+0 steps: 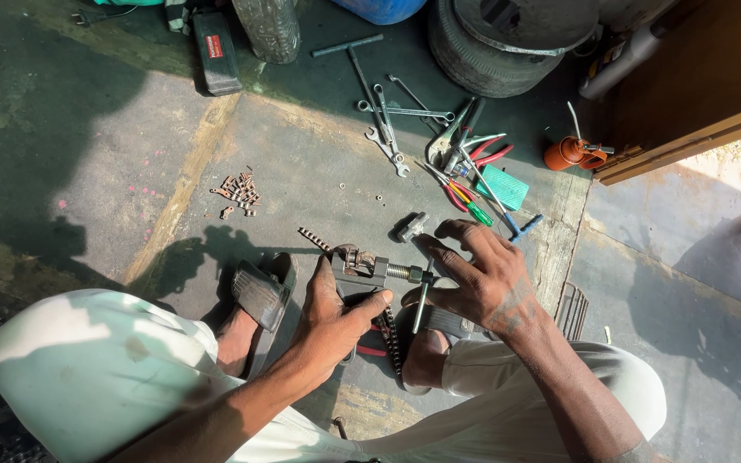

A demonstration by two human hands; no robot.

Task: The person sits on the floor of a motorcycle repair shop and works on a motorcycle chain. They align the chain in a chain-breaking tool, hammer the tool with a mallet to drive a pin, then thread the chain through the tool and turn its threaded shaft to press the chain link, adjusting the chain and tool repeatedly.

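Observation:
My left hand [334, 315] grips the dark body of a chain breaker tool [360, 270], thumb laid along its side. A drive chain [313, 239] passes through the tool and hangs down between my feet. My right hand [473, 273] rests fingers spread over the tool's threaded screw end, touching its thin steel turning bar [421, 302]. A small grey hammer head [411, 226] lies on the concrete just beyond my fingers.
Several loose chain links [238, 194] lie in a pile at left. Spanners [385, 129], pliers and screwdrivers [466, 176] are scattered ahead, with a green block [502, 186] and an orange oil can [569, 153]. Tyres [490, 43] stand at the back. I wear black sandals [261, 295].

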